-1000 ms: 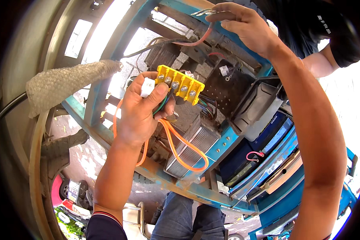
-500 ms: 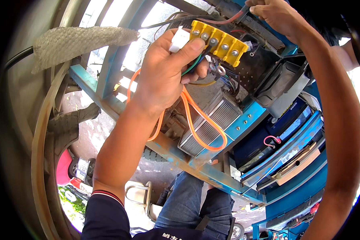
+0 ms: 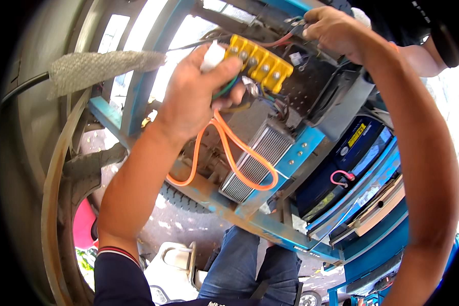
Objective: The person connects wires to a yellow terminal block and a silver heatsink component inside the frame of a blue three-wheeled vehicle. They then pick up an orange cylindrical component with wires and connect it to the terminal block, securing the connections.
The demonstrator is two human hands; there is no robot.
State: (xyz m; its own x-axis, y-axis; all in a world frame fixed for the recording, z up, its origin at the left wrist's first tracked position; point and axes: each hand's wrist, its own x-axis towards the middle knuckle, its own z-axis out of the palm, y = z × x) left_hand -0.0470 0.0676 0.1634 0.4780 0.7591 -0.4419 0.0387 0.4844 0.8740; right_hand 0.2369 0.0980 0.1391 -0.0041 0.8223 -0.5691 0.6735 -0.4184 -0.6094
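Observation:
My left hand [image 3: 194, 86] is closed on a yellow terminal block [image 3: 272, 62], its thumb pressed over one end. The block has a row of screws. A white plastic connector [image 3: 212, 56] sits beside it in the same grip. Green and dark wires, some with ring lugs, hang below the block, partly hidden by my fingers. An orange cable [image 3: 234, 166] droops in loops beneath the hand. Farther right, my right hand [image 3: 336, 33] pinches a reddish cable [image 3: 286, 37]. Metal lugs [image 3: 294, 21] show at its fingertips; which wire they end is unclear.
A finned metal box [image 3: 260, 158] is mounted by the blue frame [image 3: 260, 222]. To its right are a grey plastic housing [image 3: 341, 104] and a dark blue battery [image 3: 324, 171]. Bubble wrap [image 3: 102, 71] covers a cable at left. Another person's arm [image 3: 421, 61] reaches in upper right.
My left hand and the terminal block have shifted left and slightly down in the picture. My right hand has moved left and down, and lugs now show at its fingertips.

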